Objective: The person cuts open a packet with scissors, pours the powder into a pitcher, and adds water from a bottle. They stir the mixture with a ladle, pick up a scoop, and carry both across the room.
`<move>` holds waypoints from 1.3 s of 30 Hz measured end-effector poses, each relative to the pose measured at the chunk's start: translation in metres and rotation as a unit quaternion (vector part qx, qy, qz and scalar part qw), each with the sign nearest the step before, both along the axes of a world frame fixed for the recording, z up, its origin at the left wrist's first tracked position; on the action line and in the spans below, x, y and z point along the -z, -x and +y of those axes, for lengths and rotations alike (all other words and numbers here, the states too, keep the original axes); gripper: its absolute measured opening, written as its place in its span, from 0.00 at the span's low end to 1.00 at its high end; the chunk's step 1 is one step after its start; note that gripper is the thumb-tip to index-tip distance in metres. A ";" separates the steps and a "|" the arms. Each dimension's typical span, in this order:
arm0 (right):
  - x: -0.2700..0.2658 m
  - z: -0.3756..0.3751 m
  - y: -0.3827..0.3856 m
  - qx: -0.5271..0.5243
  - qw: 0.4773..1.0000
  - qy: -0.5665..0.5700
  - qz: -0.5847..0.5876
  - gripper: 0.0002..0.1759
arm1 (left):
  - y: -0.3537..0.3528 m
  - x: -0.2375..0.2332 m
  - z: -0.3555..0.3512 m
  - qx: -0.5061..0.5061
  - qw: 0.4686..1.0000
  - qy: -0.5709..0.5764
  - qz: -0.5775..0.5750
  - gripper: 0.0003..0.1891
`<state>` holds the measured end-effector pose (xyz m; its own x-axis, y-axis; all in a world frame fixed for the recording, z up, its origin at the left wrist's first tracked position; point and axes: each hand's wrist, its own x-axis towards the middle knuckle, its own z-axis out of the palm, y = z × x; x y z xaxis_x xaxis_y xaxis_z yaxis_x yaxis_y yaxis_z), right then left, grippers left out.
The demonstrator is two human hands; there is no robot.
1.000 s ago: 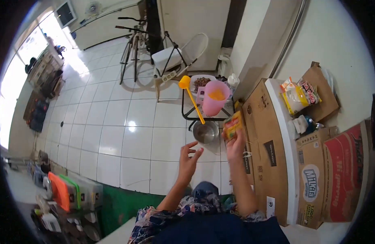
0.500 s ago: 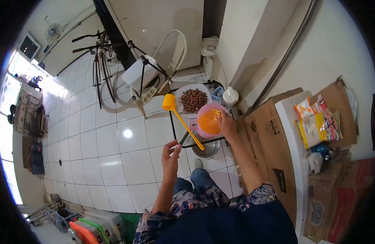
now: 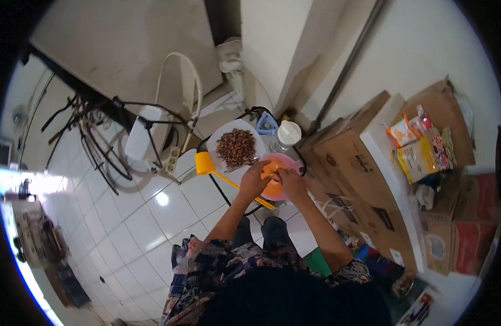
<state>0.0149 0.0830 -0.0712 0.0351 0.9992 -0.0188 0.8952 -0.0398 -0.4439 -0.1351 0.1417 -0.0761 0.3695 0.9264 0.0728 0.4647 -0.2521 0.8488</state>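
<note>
Over a pink bowl point(image 3: 298, 163) with orange contents, my two hands meet. My left hand point(image 3: 254, 182) has its fingers bent inward to a small orange-red piece of food point(image 3: 275, 176). My right hand point(image 3: 291, 183) pinches the same piece from the other side; its exact kind is too small to tell. Left of the bowl, a white plate point(image 3: 214, 140) carries a heap of brown-red chopped pieces point(image 3: 237, 148). A yellow long-handled dipper point(image 3: 205, 163) lies beside the plate, its handle passing under my left forearm.
Behind the bowl are a white-lidded jar point(image 3: 289, 133) and a blue triangular container point(image 3: 267, 124). Large cardboard boxes point(image 3: 351, 157) line the right side, with snack packets point(image 3: 416, 155) on top. A chair-like metal frame point(image 3: 199, 100) and a bicycle point(image 3: 93, 136) are at the left.
My left hand has moved from the front-left, where it was at a dark handle-like thing, to the bowl. My right hand stays over the bowl. The view has turned.
</note>
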 end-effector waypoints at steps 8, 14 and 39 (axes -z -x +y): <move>0.001 -0.004 0.003 0.053 0.992 -0.112 0.023 0.13 | -0.003 0.017 0.038 0.181 0.982 -0.015 0.041 0.07; 0.017 -0.030 0.017 0.079 0.991 -0.108 0.016 0.14 | -0.002 0.029 0.036 0.223 0.973 0.021 0.054 0.07; 0.015 -0.034 0.031 0.197 0.956 -0.217 0.012 0.10 | -0.004 0.033 0.036 0.313 0.929 -0.151 0.125 0.08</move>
